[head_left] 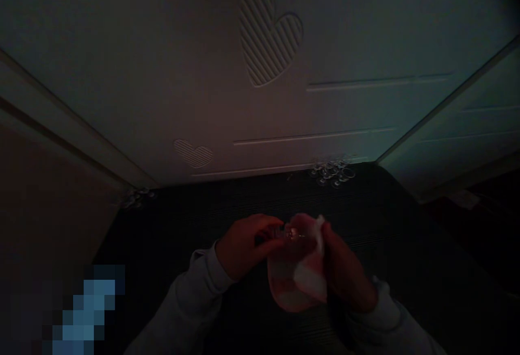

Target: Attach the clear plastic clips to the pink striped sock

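In dim reddish light, my left hand [249, 244] is closed with thumb and fingers around a small clear, shiny piece [291, 234]; its exact kind is too dark to make out. My right hand [349, 268] grips the right side of a pale, soft cloth-like piece [298, 290], its fingers partly hidden behind it. This pale piece hangs and folds between both hands, just behind and below the clear piece. Both hands are above the dark table [244, 317].
Against the white panel [203, 73] with embossed hearts lies a cluster of clear round pieces [331, 172]. More of these small clear pieces [138, 197] lie at the table's far left corner. A pixelated blue patch covers the lower left.
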Available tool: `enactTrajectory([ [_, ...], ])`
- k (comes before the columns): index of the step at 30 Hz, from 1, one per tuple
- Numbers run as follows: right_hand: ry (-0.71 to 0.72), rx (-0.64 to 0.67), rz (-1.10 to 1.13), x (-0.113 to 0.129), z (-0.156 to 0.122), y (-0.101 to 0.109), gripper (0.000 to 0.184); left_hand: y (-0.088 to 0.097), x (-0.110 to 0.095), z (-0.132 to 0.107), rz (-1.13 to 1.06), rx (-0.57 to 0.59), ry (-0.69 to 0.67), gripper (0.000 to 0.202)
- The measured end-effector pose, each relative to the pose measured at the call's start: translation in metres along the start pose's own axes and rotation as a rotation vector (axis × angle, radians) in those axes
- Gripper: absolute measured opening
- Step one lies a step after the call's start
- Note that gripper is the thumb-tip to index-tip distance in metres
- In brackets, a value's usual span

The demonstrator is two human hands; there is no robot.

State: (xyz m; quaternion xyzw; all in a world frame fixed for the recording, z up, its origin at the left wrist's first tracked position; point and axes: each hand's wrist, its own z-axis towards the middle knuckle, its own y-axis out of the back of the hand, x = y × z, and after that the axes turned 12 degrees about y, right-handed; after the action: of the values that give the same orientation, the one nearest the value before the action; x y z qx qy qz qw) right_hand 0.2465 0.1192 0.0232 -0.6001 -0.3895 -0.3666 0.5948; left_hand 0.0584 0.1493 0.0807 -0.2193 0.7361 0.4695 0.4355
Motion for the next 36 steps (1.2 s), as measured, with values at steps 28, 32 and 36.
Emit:
enactTrajectory([
  [28, -0.079, -0.05, 0.215, 0.001, 0.004, -0.008, 0.029, -0.02, -0.014, -0.006, 0.246, -0.272, -0.133, 0.009],
  [32, -0.029, -0.047, 0.138, 0.003, 0.004, -0.008, 0.026, -0.02, -0.013, -0.005, 0.248, -0.252, -0.147, 0.011],
  [36, -0.063, 0.003, 0.121, 0.004, 0.004, -0.002, 0.031, -0.015, -0.012, -0.006, 0.232, -0.241, -0.156, 0.013],
])
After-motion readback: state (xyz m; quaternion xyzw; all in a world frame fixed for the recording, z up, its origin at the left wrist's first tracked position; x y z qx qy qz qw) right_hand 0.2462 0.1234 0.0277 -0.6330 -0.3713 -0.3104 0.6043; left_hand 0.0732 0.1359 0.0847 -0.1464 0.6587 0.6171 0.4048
